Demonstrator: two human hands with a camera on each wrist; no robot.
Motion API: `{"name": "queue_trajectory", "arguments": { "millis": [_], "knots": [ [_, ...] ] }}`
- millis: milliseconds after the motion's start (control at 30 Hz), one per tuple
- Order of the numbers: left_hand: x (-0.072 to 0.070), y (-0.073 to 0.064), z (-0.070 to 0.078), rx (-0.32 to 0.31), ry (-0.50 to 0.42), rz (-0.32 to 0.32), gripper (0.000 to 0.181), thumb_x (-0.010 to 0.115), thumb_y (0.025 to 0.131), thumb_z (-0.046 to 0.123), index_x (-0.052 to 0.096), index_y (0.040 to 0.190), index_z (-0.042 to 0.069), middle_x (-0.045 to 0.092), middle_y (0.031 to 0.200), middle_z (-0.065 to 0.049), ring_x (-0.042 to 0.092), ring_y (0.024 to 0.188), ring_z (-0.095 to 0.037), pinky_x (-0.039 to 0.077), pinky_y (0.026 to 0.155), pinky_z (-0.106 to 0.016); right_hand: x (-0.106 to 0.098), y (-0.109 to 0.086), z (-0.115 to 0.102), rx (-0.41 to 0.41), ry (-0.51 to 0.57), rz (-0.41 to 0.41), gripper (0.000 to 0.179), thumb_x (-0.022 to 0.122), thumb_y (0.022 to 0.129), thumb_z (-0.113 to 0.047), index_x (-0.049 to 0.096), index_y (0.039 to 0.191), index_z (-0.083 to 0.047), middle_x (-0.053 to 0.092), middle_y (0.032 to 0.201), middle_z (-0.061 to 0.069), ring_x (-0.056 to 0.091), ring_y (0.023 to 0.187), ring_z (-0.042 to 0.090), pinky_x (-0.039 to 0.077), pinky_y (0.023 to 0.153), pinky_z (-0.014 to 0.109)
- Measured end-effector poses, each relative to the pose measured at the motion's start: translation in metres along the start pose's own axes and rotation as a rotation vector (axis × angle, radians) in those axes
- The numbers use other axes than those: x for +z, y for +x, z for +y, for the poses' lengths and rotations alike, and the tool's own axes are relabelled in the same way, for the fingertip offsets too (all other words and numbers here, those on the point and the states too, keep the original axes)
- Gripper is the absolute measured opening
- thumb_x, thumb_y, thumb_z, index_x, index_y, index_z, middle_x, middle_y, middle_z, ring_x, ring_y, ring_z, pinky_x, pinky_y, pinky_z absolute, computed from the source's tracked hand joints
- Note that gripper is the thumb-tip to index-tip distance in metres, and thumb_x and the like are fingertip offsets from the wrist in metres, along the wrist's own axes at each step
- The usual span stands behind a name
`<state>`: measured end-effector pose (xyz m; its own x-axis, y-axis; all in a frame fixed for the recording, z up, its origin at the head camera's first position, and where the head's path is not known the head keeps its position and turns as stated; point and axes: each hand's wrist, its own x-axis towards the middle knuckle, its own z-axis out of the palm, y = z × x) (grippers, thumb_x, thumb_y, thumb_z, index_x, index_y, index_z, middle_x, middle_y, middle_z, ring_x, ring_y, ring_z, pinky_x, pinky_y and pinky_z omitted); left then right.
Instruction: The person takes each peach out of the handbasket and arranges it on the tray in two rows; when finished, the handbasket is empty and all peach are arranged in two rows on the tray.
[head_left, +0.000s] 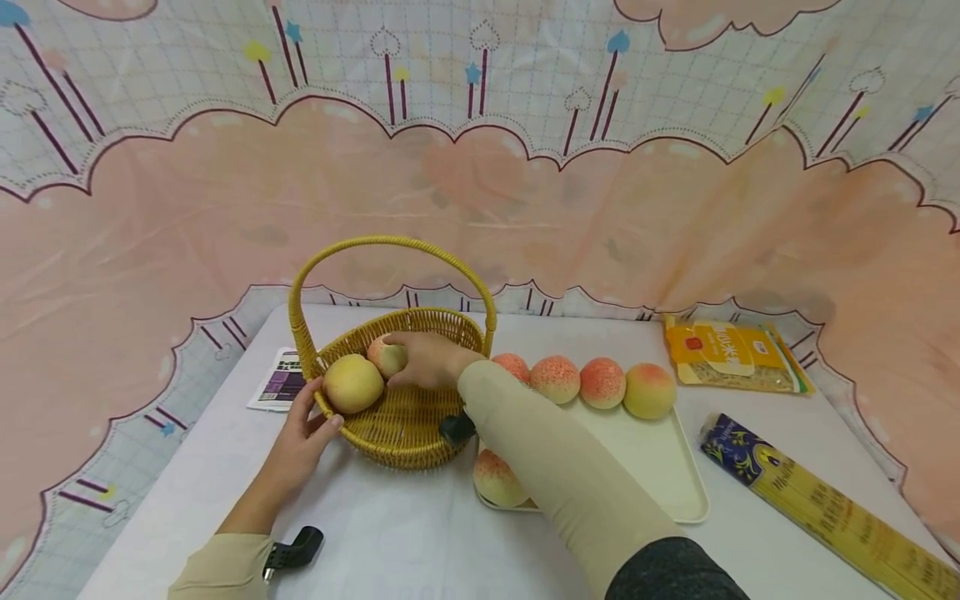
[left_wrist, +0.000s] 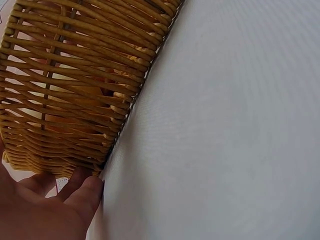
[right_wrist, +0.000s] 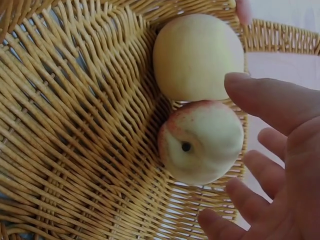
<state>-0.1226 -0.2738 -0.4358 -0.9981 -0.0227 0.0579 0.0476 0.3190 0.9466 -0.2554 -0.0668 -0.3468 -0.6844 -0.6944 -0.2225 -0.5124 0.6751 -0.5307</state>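
Note:
The yellow wicker basket (head_left: 408,417) stands on the table with its arched handle up. Its left side is held by my left hand (head_left: 302,437); in the left wrist view the fingers (left_wrist: 82,197) lie against the woven wall. Inside, a pale yellow peach (right_wrist: 197,57) sits beside a red-speckled peach (right_wrist: 202,142) with a small dark hole. My right hand (head_left: 429,360) reaches into the basket over the speckled peach. In the right wrist view its thumb and fingers are spread beside the two peaches, apart from each other and not gripping.
Right of the basket lies a cream tray (head_left: 678,467) with several peaches (head_left: 555,379), partly behind my right sleeve. Farther right are an orange food bag (head_left: 735,357) and a long yellow-blue packet (head_left: 825,500). A purple-and-white packet (head_left: 277,382) lies left of the basket.

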Motion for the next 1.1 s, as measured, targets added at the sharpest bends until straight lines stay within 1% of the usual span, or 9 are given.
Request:
{"name": "queue_trajectory", "arguments": {
  "millis": [133, 300, 433, 600, 700, 800, 867, 1000, 1100],
  "knots": [
    [0.001, 0.0, -0.001, -0.003, 0.002, -0.002, 0.069, 0.049, 0.105, 0.014, 0.006, 0.158, 0.003, -0.002, 0.163, -0.028, 0.024, 0.138, -0.06, 0.028, 0.109, -0.06, 0.001, 0.001, 0.002, 0.005, -0.029, -0.015, 0.072, 0.071, 0.095, -0.031, 0.036, 0.156, -0.018, 0.042, 0.155, 0.004, 0.04, 0.14, 0.022, 0.038, 0.11, 0.033],
    [0.0, 0.001, -0.001, 0.004, 0.012, -0.001, 0.07, 0.049, 0.105, 0.014, 0.006, 0.159, 0.004, -0.001, 0.163, -0.028, 0.024, 0.138, -0.06, 0.029, 0.109, -0.061, 0.0, 0.002, 0.003, -0.001, -0.088, 0.018, 0.073, 0.071, 0.092, -0.034, 0.039, 0.155, -0.017, 0.042, 0.153, 0.008, 0.036, 0.14, 0.022, 0.038, 0.109, 0.034],
    [0.0, 0.001, 0.0, 0.006, 0.002, -0.003, 0.07, 0.049, 0.105, 0.012, 0.005, 0.159, 0.003, -0.002, 0.163, -0.028, 0.024, 0.138, -0.06, 0.029, 0.109, -0.06, -0.001, 0.0, 0.004, 0.031, -0.152, 0.009, 0.072, 0.069, 0.091, -0.041, 0.042, 0.154, -0.021, 0.042, 0.148, 0.011, 0.033, 0.136, 0.024, 0.039, 0.105, 0.037],
    [0.0, 0.0, -0.001, 0.01, -0.005, -0.003, 0.069, 0.048, 0.105, 0.011, 0.006, 0.158, 0.002, -0.003, 0.162, -0.028, 0.024, 0.138, -0.061, 0.029, 0.108, -0.058, -0.001, -0.002, 0.006, 0.044, -0.11, 0.0, 0.064, 0.069, 0.093, -0.041, 0.048, 0.15, -0.02, 0.033, 0.156, 0.011, 0.025, 0.144, 0.023, 0.036, 0.111, 0.04],
    [0.0, 0.001, -0.002, 0.017, -0.001, -0.001, 0.068, 0.048, 0.105, 0.011, 0.006, 0.158, 0.002, -0.003, 0.163, -0.028, 0.025, 0.138, -0.06, 0.03, 0.108, -0.058, 0.0, -0.004, 0.008, 0.04, -0.02, -0.006, 0.056, 0.07, 0.094, -0.033, 0.051, 0.145, -0.019, 0.04, 0.154, 0.008, 0.036, 0.141, 0.021, 0.039, 0.109, 0.037],
    [0.0, 0.002, -0.002, 0.019, 0.006, -0.001, 0.069, 0.048, 0.105, 0.011, 0.005, 0.158, 0.002, -0.003, 0.162, -0.028, 0.025, 0.138, -0.061, 0.03, 0.108, -0.058, 0.0, -0.004, 0.01, 0.031, 0.032, -0.008, 0.049, 0.069, 0.095, -0.025, 0.052, 0.14, -0.016, 0.055, 0.138, 0.006, 0.052, 0.123, 0.018, 0.046, 0.098, 0.032],
    [-0.001, 0.002, -0.001, 0.019, 0.011, -0.001, 0.069, 0.048, 0.105, 0.012, 0.005, 0.158, 0.002, -0.003, 0.162, -0.028, 0.024, 0.137, -0.061, 0.03, 0.108, -0.059, 0.001, -0.004, 0.01, 0.037, 0.045, 0.001, 0.048, 0.069, 0.095, -0.02, 0.051, 0.139, -0.015, 0.057, 0.134, 0.006, 0.055, 0.117, 0.018, 0.048, 0.093, 0.031],
    [-0.001, 0.001, -0.001, 0.01, 0.017, -0.003, 0.071, 0.048, 0.105, 0.013, 0.004, 0.159, 0.003, -0.003, 0.163, -0.028, 0.024, 0.138, -0.061, 0.03, 0.108, -0.061, 0.002, -0.002, 0.01, 0.038, 0.007, 0.013, 0.06, 0.07, 0.091, -0.012, 0.047, 0.147, -0.013, 0.054, 0.141, 0.008, 0.052, 0.124, 0.02, 0.047, 0.096, 0.031],
    [-0.001, 0.0, -0.002, 0.006, 0.015, -0.006, 0.071, 0.048, 0.105, 0.013, 0.003, 0.159, 0.004, -0.003, 0.163, -0.028, 0.024, 0.138, -0.06, 0.03, 0.108, -0.061, 0.002, -0.002, 0.01, 0.041, -0.045, 0.002, 0.066, 0.071, 0.089, -0.013, 0.046, 0.15, -0.013, 0.052, 0.146, 0.007, 0.049, 0.129, 0.021, 0.045, 0.101, 0.03]
  ]
}}
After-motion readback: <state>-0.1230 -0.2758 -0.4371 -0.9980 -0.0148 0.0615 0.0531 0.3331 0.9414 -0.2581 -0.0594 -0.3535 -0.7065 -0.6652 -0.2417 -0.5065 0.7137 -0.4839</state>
